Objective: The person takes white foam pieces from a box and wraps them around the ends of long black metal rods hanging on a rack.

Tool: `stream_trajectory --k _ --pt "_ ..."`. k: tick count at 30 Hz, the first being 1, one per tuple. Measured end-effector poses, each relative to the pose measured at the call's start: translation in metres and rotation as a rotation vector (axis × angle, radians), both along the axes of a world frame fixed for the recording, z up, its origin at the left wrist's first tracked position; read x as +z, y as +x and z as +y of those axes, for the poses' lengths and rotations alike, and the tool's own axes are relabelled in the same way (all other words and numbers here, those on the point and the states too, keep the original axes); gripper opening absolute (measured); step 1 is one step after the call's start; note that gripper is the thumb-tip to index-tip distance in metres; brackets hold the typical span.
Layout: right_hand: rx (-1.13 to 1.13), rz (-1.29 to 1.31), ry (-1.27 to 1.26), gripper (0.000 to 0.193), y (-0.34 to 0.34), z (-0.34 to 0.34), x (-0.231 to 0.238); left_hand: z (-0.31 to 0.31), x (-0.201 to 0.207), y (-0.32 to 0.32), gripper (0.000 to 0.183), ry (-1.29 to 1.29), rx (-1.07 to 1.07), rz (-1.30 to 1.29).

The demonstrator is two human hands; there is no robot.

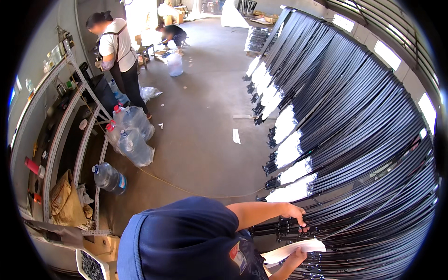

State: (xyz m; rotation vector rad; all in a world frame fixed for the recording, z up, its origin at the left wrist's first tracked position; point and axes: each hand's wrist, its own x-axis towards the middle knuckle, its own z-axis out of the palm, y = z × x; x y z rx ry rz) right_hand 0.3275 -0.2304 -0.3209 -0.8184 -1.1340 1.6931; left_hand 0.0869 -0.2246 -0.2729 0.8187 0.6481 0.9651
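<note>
Long thin black rods (pixel 354 205) hang side by side in a dense row on the right, their near ends fitted with small dark pieces. My left hand (pixel 294 213) reaches over these ends, fingers curled down around some rods; exactly how many is hidden. Below it, my right hand (pixel 295 259) grips a long, folded white sheet (pixel 284 250), thumb on top, the sheet lying just above the rods. Similar white wrappings (pixel 293 188) cover the ends of several rod bundles farther along the row.
Metal shelves (pixel 70 135) line the left wall, with large clear water jugs (pixel 135 144) on the floor beside them. One person (pixel 119 56) stands beyond, another (pixel 172 35) crouches at the back. A white bin (pixel 79 261) of small dark pieces sits lower left.
</note>
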Motion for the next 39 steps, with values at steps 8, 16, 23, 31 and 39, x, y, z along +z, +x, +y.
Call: stream_trajectory --k 8,16,23,31,39 --pt "-0.174 -0.221 0.115 0.019 0.023 0.008 -0.034 -0.002 0.012 -0.010 0.034 0.008 -0.049 -0.117" --pt "0.036 0.178 -0.110 0.027 0.016 -0.003 0.029 0.004 0.024 -0.013 0.070 -0.051 -0.104 -0.138" --pt "0.003 0.121 -0.097 0.032 0.023 0.004 0.008 0.005 0.017 -0.018 0.042 0.044 -0.173 0.066" --pt "-0.100 -0.220 0.041 0.018 0.021 0.000 0.047 0.036 0.024 -0.035 0.037 0.151 -0.487 0.570" --pt "0.721 -1.437 0.627 0.024 -0.031 0.000 -0.009 0.054 0.009 -0.023 0.037 0.103 -0.537 0.406"
